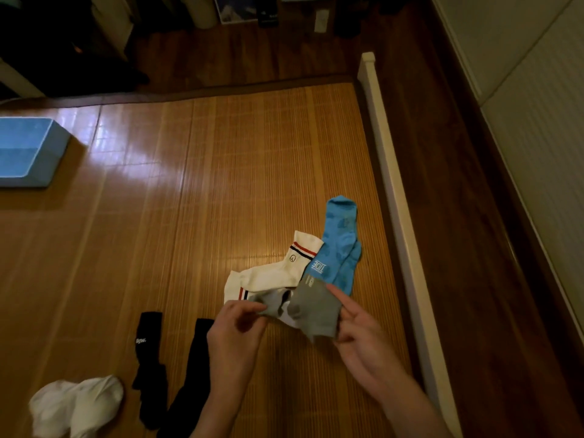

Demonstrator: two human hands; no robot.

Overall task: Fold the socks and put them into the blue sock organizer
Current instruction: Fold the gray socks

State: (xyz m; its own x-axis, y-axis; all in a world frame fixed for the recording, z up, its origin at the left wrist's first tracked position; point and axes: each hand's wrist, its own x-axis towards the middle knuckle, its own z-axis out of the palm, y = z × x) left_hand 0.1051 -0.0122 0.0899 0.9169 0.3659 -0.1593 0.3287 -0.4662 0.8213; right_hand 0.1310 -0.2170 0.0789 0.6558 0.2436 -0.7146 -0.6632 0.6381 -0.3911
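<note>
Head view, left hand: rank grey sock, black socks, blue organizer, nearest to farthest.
1. Grey sock: pinched in the left hand, to its right.
2. Black socks: on the mat, just left of that hand.
3. Blue organizer: far left edge, well beyond.

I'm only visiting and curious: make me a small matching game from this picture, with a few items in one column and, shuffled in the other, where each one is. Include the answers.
Things
1. grey socks
2. blue socks
3. black socks
4. blue sock organizer

Places
A. at the far left edge of the view
B. held between the left hand and the right hand
C. flat on the mat, just left of the left forearm
D. just beyond the hands, nearest the mat's right edge

Pairs: 1-B, 2-D, 3-C, 4-A
</note>
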